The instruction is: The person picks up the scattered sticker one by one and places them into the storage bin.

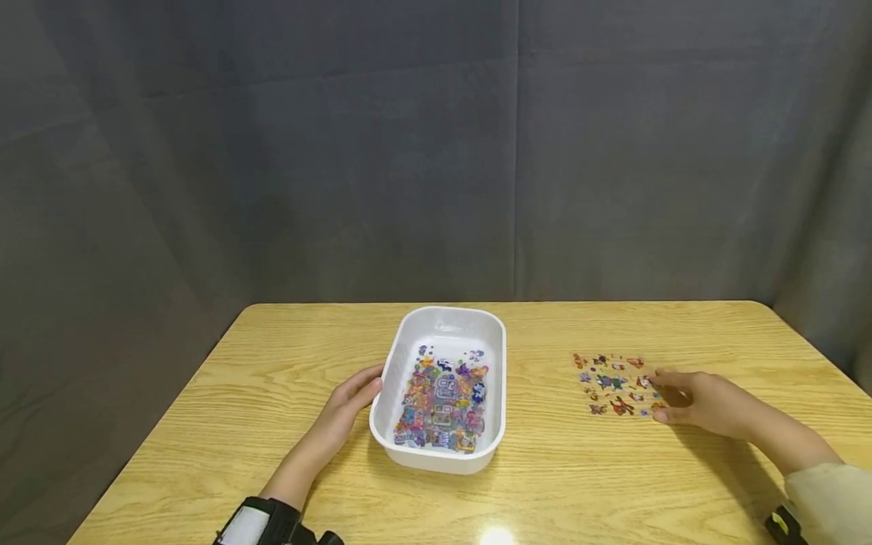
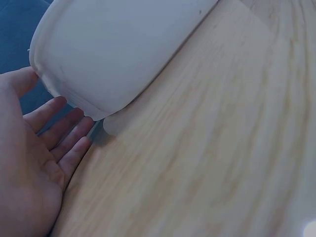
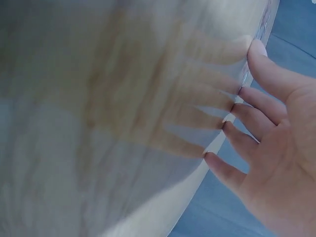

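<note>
A white plastic tub point(image 1: 446, 460) with rounded corners sits on the table, several clear sheets of colourful stickers point(image 1: 443, 401) lying in it. At its left side is my left hand point(image 1: 347, 397), fingers and thumb touching the outer wall near the rim. In the left wrist view the fingers of that hand point(image 2: 34, 148) are loosely extended against the tub point(image 2: 108, 54). To the right, a clear sticker sheet point(image 1: 616, 384) lies flat on the wood. My right hand point(image 1: 708, 401) has its fingertips at that sheet's right edge. The right wrist view shows this hand point(image 3: 276, 123) with spread fingers touching the tabletop.
The light wooden table point(image 1: 272, 363) has rounded far corners. Behind it hangs a dark grey curtain point(image 1: 381, 166). A black strapped device point(image 1: 262, 522) is worn on my left wrist, and a pale sleeve point(image 1: 831, 499) covers my right forearm.
</note>
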The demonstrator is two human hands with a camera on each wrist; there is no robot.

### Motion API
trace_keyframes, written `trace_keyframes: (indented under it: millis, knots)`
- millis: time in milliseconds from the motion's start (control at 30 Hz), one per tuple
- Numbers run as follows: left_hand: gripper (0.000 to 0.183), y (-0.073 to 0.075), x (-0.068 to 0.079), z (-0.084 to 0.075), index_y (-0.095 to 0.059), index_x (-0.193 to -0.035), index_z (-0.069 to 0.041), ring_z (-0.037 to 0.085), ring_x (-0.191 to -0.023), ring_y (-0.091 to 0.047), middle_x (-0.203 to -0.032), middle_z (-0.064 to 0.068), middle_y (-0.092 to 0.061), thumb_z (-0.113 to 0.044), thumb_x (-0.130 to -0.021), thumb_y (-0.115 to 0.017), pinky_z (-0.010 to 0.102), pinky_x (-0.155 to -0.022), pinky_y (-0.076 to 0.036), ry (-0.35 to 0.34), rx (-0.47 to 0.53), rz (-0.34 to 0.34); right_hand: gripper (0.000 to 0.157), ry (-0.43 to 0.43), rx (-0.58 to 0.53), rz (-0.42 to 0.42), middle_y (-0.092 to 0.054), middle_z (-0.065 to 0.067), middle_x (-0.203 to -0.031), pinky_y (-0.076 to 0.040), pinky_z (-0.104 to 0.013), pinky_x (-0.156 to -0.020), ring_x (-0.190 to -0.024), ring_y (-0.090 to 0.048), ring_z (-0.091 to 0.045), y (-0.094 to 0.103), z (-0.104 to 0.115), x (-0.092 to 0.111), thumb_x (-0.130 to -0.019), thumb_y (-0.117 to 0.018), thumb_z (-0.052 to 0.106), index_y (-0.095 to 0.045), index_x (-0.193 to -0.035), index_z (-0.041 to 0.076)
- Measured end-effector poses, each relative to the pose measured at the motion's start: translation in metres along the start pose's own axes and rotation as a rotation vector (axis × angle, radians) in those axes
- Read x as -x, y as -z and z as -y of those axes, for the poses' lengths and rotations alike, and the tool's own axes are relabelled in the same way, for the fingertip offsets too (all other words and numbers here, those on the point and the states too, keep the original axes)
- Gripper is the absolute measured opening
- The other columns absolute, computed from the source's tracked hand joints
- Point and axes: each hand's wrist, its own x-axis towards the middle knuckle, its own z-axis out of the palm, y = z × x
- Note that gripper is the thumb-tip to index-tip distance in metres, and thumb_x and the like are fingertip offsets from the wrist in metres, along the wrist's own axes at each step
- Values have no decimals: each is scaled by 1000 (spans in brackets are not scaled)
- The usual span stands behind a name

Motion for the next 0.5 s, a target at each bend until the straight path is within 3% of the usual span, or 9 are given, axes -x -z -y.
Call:
trace_keyframes:
  millis: [500]
  knots:
    - [49,-1,0,-1,-45,-146,0,38,-138,-38,-148,19,-45,-26,-104,-46,59,-116,-21,-15,9,0,67,1,51,-26,-48,-38,-135,-43,-66,-92,-119,-48,-57,-1,1,-2,-87,-73,36,-57,-131,-12]
